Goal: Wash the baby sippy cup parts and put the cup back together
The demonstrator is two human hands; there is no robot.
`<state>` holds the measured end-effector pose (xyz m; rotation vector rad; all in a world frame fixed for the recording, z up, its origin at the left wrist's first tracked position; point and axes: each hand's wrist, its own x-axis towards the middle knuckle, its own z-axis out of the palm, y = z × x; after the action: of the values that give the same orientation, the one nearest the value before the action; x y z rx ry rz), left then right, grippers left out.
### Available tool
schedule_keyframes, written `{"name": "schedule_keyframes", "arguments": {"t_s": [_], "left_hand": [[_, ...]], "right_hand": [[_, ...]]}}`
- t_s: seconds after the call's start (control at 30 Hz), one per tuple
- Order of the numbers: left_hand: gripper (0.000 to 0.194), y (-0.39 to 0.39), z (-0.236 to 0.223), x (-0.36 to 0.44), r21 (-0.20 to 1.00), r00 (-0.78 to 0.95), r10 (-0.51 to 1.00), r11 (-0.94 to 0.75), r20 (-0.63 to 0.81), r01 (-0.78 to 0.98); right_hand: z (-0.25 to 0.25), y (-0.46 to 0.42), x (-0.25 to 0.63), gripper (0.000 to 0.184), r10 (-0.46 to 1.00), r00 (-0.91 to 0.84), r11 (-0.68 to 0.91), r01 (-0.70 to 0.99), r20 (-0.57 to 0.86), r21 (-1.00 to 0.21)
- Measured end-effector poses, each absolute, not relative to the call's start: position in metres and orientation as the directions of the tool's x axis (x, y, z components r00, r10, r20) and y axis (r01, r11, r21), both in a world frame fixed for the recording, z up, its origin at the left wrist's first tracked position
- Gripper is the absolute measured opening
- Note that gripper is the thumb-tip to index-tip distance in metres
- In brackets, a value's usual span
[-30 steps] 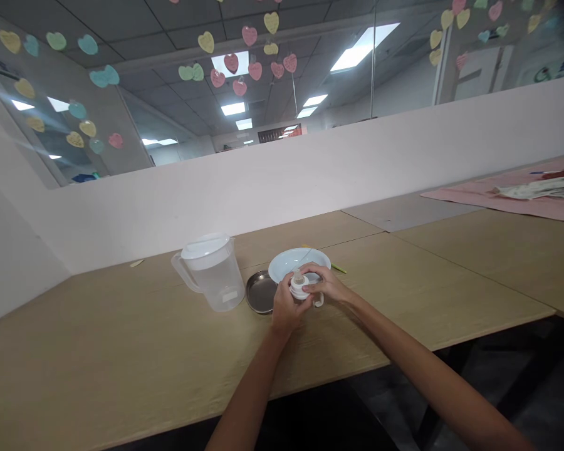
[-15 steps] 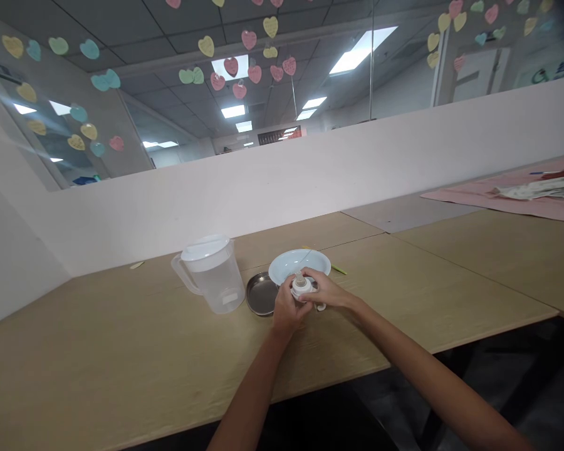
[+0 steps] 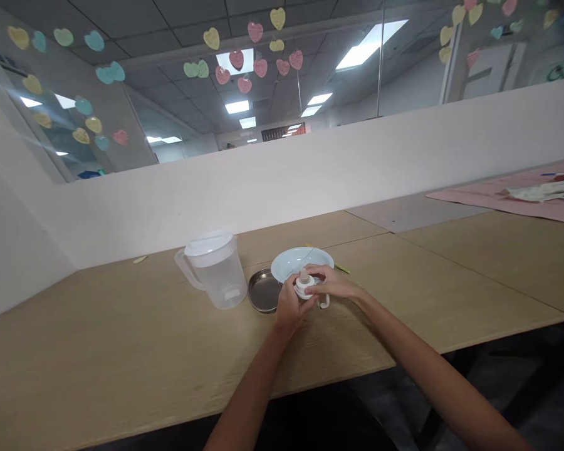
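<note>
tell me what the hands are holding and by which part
A bottle: the left hand is around its side, the right hand at its white collar.

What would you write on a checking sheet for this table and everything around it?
Surface: wood-coloured table, with seams between its panels.
Job's things: white-collared bottle with a pale tip, held in both hands.
Clutter: see-through pitcher with a lid, dark metal dish, pale bowl, green stick; far right, pink cloth with things on it.
Hands: left hand holds the bottle's left side; right hand holds the right side, near the top.
Cables: nothing seen.
Surroundings: white wall behind; above it, glass with heart-shaped notes.
</note>
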<state>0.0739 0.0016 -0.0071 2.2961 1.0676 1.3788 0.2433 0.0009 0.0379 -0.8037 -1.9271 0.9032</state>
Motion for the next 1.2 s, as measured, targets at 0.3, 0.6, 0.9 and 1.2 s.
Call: {"name": "schedule_keyframes", "arguments": {"t_s": [0.3,0.6,0.9,1.2], "left_hand": [[0.079,0.004,-0.013,0.073,0.646,0.217,0.741,-0.664,0.635,0.376],[0.081,0.001,-0.010,0.076,0.611,0.234,0.735,-0.665,0.636,0.430],[0.077,0.000,-0.007,0.075,0.594,0.239,0.744,-0.650,0.624,0.475],[0.076,0.001,-0.008,0.074,0.587,0.250,0.751,-0.642,0.611,0.494]], "right_hand": [[0.023,0.023,0.265,0.041,0.810,0.107,0.527,0.299,0.576,-0.796],[0.030,0.009,0.253,0.045,0.867,-0.083,0.498,0.084,0.492,-0.863],[0.032,0.004,0.247,0.050,0.879,-0.262,0.428,0.063,0.399,-0.901],[0.033,0.011,0.253,0.044,0.918,-0.010,0.341,-0.491,0.396,-0.802]]}}
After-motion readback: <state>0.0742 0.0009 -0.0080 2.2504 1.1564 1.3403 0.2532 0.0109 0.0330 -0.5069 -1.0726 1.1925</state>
